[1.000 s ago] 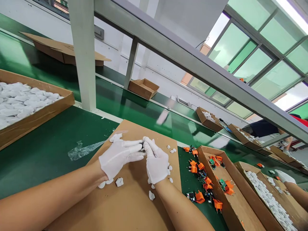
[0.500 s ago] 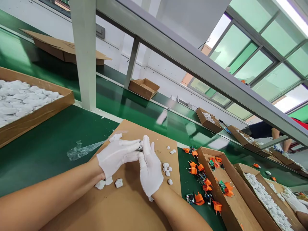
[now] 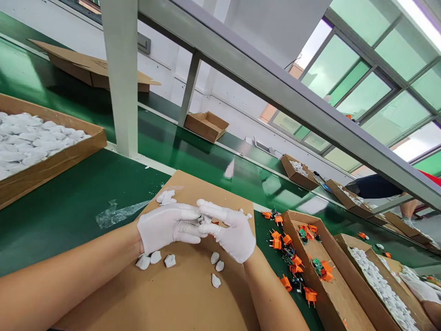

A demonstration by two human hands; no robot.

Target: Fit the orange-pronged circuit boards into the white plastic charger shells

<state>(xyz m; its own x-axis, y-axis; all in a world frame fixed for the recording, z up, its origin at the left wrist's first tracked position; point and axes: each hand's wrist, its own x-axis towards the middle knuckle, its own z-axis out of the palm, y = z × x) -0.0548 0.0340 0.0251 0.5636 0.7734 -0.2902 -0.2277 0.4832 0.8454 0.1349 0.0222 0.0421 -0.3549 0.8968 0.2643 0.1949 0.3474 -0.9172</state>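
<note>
Both my hands wear white gloves and meet over a brown cardboard sheet on the green bench. My left hand and my right hand pinch a small part between their fingertips; it is mostly hidden, with a hint of orange and grey. White plastic shells lie on the sheet below my left hand, and more white shells lie under my right hand. Orange plug parts are scattered to the right.
A cardboard tray of white shells stands at the left. Cardboard trays with orange parts and white shells stand at the right. A metal post rises behind. Another person's gloved hand is at the far right.
My right hand has turned from edge-up to palm-down and shifted right, fingers now pinching the part with my left hand. The loose shells beneath it are uncovered.
</note>
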